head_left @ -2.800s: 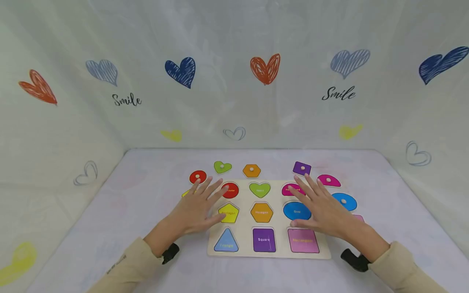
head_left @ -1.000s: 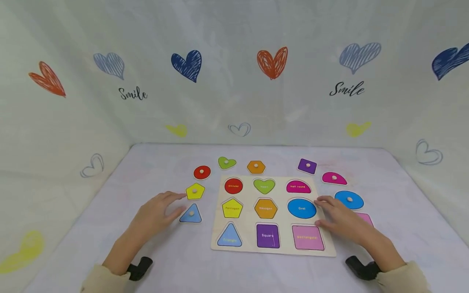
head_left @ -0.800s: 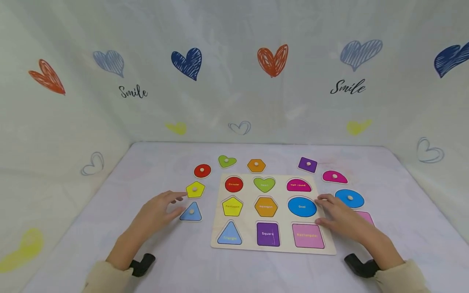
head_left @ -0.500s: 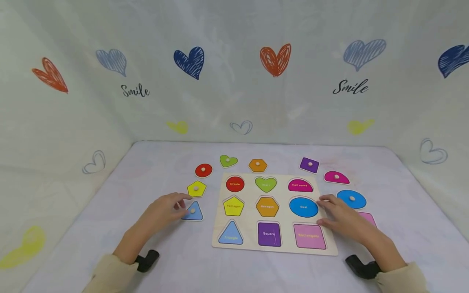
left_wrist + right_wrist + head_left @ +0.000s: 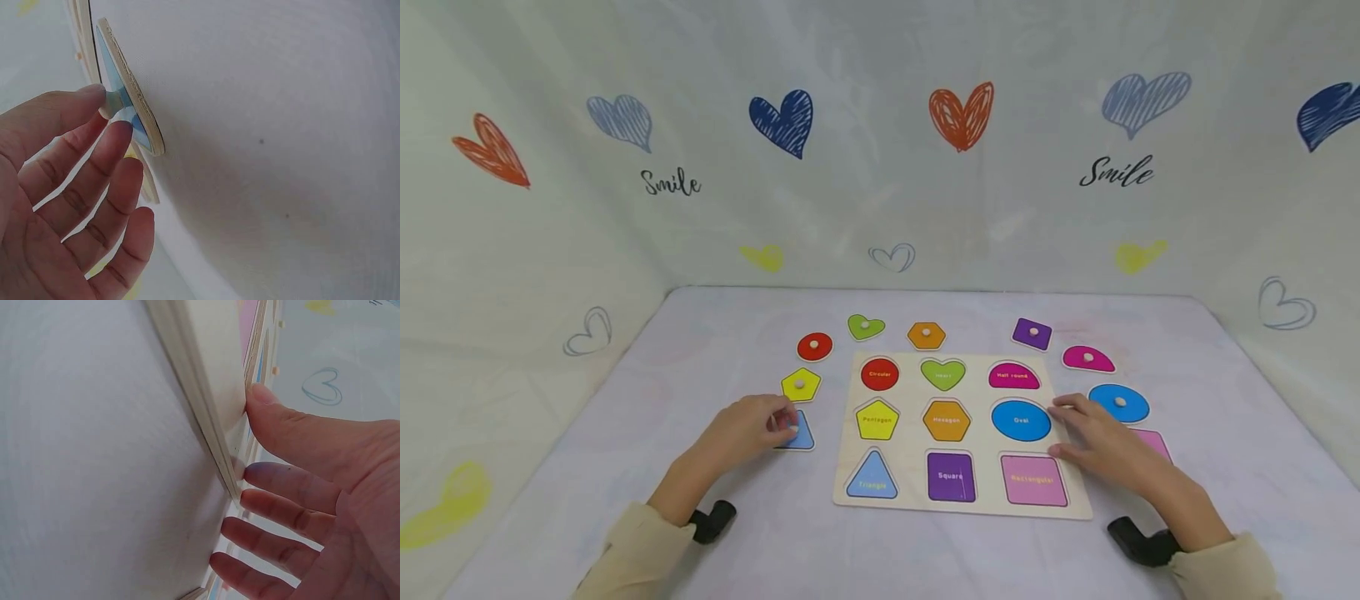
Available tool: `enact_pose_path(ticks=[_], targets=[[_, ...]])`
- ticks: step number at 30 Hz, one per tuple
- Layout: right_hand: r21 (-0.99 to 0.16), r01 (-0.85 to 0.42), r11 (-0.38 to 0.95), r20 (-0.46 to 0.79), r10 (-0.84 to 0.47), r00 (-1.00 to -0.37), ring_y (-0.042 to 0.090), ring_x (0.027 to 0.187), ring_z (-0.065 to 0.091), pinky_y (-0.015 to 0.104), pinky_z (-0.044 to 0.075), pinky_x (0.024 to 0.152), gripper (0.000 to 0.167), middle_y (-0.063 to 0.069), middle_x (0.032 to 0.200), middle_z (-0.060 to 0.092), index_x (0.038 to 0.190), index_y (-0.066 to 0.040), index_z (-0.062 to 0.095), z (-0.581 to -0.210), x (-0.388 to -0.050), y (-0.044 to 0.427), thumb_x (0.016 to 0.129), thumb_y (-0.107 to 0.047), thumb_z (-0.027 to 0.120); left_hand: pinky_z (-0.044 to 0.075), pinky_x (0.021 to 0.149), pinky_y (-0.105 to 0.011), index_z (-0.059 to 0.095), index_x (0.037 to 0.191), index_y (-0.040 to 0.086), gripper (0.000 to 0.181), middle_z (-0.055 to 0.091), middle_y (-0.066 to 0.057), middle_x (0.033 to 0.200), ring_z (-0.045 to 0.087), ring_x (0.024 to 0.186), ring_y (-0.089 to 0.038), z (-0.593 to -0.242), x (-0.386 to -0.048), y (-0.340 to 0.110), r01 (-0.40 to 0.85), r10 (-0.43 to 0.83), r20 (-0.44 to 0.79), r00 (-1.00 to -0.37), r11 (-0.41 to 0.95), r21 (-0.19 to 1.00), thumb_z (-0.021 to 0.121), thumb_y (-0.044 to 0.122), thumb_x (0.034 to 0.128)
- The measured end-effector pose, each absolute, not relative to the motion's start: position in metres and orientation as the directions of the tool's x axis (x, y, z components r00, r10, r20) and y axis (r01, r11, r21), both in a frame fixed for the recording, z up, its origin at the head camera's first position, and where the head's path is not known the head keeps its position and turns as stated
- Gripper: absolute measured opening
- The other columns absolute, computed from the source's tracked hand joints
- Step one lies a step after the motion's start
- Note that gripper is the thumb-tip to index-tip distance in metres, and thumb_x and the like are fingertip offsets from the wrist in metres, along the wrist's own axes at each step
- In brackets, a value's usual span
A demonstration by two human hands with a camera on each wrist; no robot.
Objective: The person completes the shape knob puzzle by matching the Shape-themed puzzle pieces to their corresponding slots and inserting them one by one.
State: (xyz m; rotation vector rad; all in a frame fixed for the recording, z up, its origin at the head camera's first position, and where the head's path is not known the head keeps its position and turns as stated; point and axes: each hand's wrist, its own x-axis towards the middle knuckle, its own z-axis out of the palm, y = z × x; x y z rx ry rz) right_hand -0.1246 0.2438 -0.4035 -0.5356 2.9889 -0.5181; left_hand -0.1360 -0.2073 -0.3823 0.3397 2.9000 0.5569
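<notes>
My left hand (image 5: 741,429) pinches the small knob (image 5: 114,103) of a blue triangle puzzle piece (image 5: 805,435) between thumb and index finger. That piece lies left of a pale wooden shape puzzle board (image 5: 910,467), and my hand covers part of it in the head view. The other left fingers are loosely bent in the left wrist view. My right hand (image 5: 1108,442) rests at the board's right edge, its thumb on the board's face in the right wrist view (image 5: 215,362). Its fingers are relaxed and grip nothing.
Around the board lie knobbed pieces: yellow pentagon (image 5: 801,385), red circle (image 5: 815,347), green heart (image 5: 866,327), orange hexagon (image 5: 927,336), purple square (image 5: 1032,333), magenta half round (image 5: 1088,359), blue oval (image 5: 1118,403). My right hand partly hides a pink piece (image 5: 1152,442).
Both hands moved apart from above the board; the right settled at its right edge. The left went to the triangle piece, and its thumb and index finger closed on the knob.
</notes>
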Motion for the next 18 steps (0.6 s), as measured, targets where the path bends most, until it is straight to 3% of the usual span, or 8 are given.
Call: enact_pose_path(ticks=[18], targets=[[-0.338, -0.316, 0.887, -0.014, -0.340, -0.940, 0.045, 0.117, 0.044, 0.054, 0.048, 0.086, 0.062, 0.023, 0.126, 0.048, 0.126, 0.002, 0.054, -0.4022, -0.1245, 0.2436, 0.077, -0.031, 0.073, 0.041, 0.059, -0.024, 0.063, 0.081, 0.012, 0.007, 0.053, 0.004, 0.067, 0.047, 0.065, -0.011, -0.3817, -0.1413, -0.2027, 0.182, 0.244, -0.142, -0.959, 0.919, 0.350, 0.070, 0.012, 0.0788]])
